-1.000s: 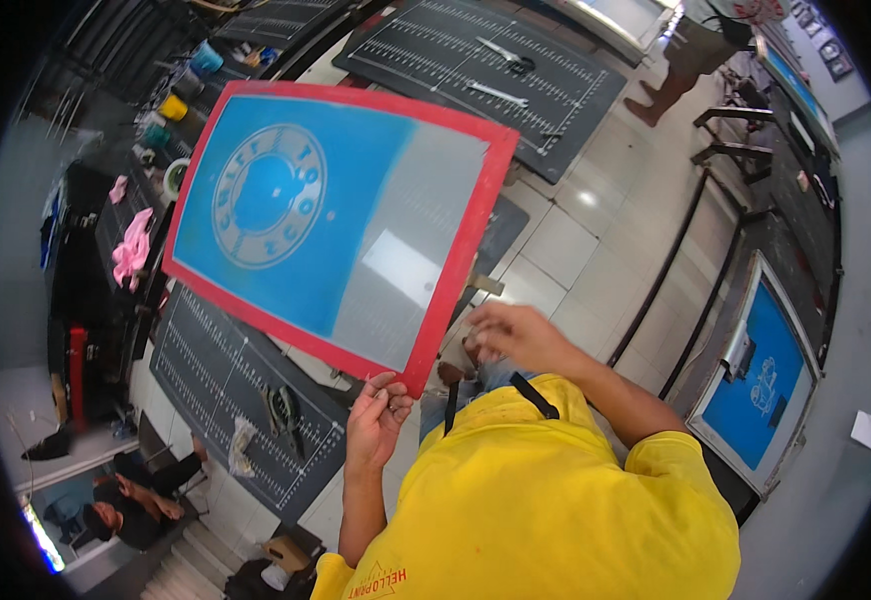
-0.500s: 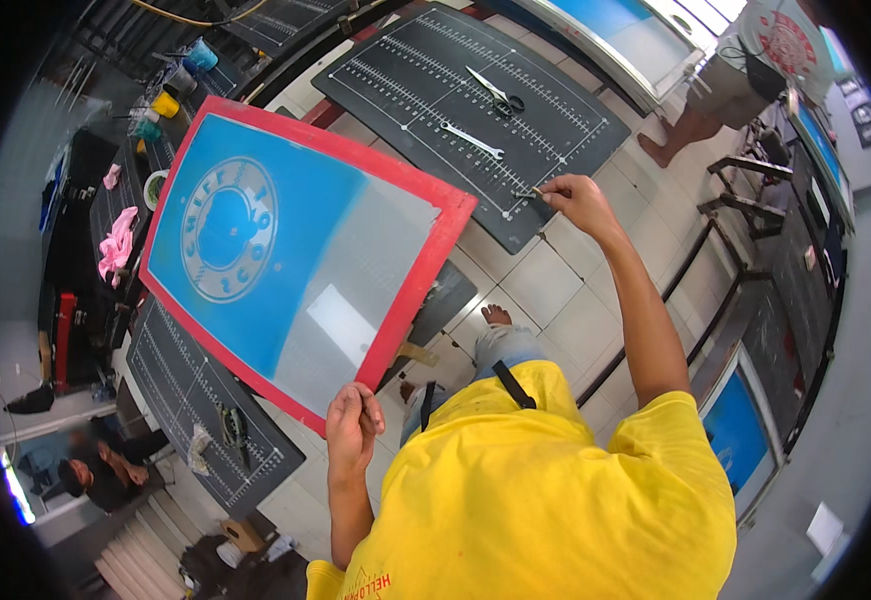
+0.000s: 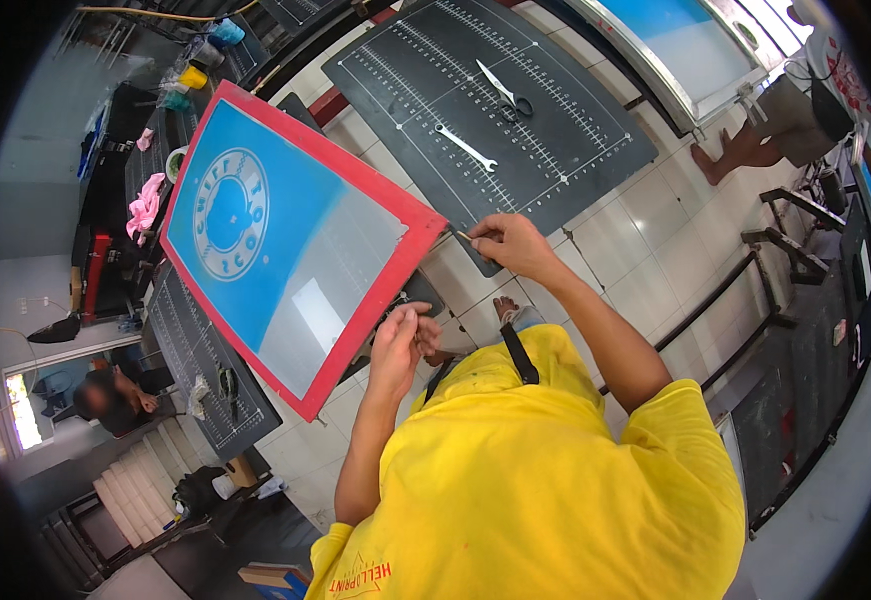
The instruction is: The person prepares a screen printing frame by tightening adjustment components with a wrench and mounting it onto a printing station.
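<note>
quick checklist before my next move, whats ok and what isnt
1. Small thin piece secure in the right hand: ok, pinched at the fingertips; too small to tell what it is.
2. Left hand empty: cannot tell, fingers are curled beside the red frame.
3. Red frame firmly fastened: cannot tell, whatever holds it is hidden.
4. Scissors out of the way: ok, lying on the dark board, apart from both hands.
5. Wrench put down: ok, on that same board, apart from the scissors.
6. Co-worker clear of your hands: ok, standing beyond the board.
</note>
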A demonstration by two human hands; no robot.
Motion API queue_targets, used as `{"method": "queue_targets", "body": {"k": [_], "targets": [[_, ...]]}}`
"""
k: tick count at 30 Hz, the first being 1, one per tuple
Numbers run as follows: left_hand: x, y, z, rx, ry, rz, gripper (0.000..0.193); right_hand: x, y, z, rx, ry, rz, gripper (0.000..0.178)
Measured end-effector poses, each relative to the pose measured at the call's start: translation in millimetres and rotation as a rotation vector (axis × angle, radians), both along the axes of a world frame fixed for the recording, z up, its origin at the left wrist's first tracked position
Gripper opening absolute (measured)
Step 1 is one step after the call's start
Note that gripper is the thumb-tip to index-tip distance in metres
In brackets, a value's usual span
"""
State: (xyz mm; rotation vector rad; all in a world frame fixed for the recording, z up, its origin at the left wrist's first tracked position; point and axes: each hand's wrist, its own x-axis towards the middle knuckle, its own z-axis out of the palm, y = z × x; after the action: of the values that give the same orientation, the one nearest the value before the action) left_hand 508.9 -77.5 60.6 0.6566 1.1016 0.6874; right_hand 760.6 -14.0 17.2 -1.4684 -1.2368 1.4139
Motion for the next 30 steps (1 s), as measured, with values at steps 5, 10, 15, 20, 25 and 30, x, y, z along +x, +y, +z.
{"method": "queue_targets", "body": {"k": [5, 10, 15, 20, 25, 30], "targets": [[30, 24, -16, -0.051, -0.009, 0.033, 0.032, -7, -2, -25, 0.043, 0.120, -0.054, 0.021], [50, 28, -12, -0.112, -0.130, 0.128, 0.037, 4, -22, 18, -0.007, 0.099, 0.013, 0.021], [63, 27, -25, -0.108, -0.284, 0.158, 0.037, -5, -44, 8, 0.112, 0.209, 0.112, 0.020], [73, 24, -30, -0.079, -0.387, 0.178, 0.035, -11, -43, 21, 0.096, 0.163, 0.107, 0.019], [76, 18, -32, -0.056, -0.416, 0.188, 0.034, -13, -46, 11, 0.089, 0.230, 0.074, 0.019], [68, 13, -35, -0.049, -0.391, 0.155, 0.032, -15, -48, -1, -0.086, 0.443, 0.086, 0.018]]}}
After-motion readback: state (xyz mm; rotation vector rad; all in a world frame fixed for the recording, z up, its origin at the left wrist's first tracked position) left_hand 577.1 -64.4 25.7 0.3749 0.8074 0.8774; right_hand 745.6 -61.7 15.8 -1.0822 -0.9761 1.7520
